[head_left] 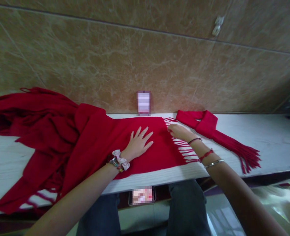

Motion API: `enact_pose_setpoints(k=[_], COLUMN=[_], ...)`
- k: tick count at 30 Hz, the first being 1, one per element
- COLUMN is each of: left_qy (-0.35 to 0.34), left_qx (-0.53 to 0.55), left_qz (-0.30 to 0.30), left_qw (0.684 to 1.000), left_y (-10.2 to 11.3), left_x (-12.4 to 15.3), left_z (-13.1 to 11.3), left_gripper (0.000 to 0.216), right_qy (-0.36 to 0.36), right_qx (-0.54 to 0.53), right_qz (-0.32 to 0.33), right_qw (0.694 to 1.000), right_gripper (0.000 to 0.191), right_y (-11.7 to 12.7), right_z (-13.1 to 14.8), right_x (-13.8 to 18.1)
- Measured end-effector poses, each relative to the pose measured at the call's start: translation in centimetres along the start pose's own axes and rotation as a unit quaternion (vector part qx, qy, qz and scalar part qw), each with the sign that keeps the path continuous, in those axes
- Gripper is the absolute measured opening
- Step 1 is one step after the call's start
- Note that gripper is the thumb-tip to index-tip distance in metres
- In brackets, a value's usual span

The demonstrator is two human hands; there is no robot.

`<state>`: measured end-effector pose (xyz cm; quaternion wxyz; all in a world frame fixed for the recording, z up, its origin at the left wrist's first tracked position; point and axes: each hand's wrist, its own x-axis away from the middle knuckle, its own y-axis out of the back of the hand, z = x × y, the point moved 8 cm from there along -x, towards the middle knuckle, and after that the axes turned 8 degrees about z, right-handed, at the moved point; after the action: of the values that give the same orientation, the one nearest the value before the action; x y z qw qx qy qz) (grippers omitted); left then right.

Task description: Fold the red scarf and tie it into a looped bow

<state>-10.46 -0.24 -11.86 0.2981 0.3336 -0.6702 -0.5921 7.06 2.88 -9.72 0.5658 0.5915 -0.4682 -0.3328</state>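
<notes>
A red fringed scarf [159, 147] lies spread flat on the white table. My left hand [138, 142] rests palm down on its middle, fingers spread and holding nothing. At the scarf's right end, my right hand [180, 131] is closed with bent fingers on the fringe [184, 150]. Its fingertips are partly hidden, at the upper part of the fringed edge. The other strands lie out to the right, roughly side by side on the table.
Bunched red cloth [44, 121] piles up on the left. A folded red scarf [210, 127] with tassels lies on the right. A blurred upright phone-like object [144, 103] leans at the tiled wall [98, 65]. A phone [142, 195] sits below the table's front edge [135, 182].
</notes>
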Motion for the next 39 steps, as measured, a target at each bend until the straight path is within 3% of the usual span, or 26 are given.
enact_pose_setpoints(k=[4,9,10,13,15,20,24,27,32,35,39], left_qy=[0.039,0.066,0.077,0.078,0.081,0.122,0.110,0.106,0.102,0.103,0.104], left_qx=[-0.009,0.030,0.032,0.005,-0.006,0.008,0.007,0.010,0.003,0.002,0.006], left_qz=[0.088,0.190,0.181,0.073,0.043,0.086,0.075,0.065,0.054,0.051,0.055], left_qw=[0.995,0.979,0.980,0.994,0.996,0.989,0.991,0.992,0.993,0.993,0.993], left_y=[-1.6,-0.5,0.3,3.1,3.2,-0.2,-0.6,-0.4,-0.2,-0.2,-0.2], left_x=[-0.2,-2.3,-3.2,-6.1,-7.3,-7.7,-7.3,-7.3,-7.2,-7.2,-7.2], left_z=[0.8,1.5,1.7,2.4,3.4,6.9,7.4,7.2,7.1,7.2,7.2], left_gripper=[0.064,0.072,0.070,0.065,0.065,0.066,0.065,0.065,0.065,0.064,0.064], right_qy=[-0.064,-0.088,-0.080,-0.036,-0.010,0.000,-0.009,-0.046,-0.088,-0.136,-0.208], right_qx=[0.025,0.029,0.025,-0.011,-0.033,-0.037,0.007,0.022,-0.004,-0.012,-0.015], right_qz=[0.015,0.017,0.004,-0.054,-0.078,-0.072,-0.041,-0.019,-0.035,-0.023,-0.005], right_qw=[0.998,0.996,0.997,0.998,0.996,0.997,0.999,0.999,0.996,0.990,0.978], right_gripper=[0.031,0.029,0.028,0.030,0.035,0.043,0.036,0.032,0.037,0.038,0.041], right_y=[-1.1,-0.6,-0.1,1.3,1.3,-1.4,-2.7,-1.8,0.4,0.3,-0.4], right_z=[-3.0,-5.3,-5.2,-3.6,-2.4,-1.2,-1.9,-2.4,-1.4,-1.6,-4.1], right_x=[0.5,0.4,-0.1,-2.3,-3.9,-6.0,-5.8,-6.4,-8.7,-9.3,-8.9])
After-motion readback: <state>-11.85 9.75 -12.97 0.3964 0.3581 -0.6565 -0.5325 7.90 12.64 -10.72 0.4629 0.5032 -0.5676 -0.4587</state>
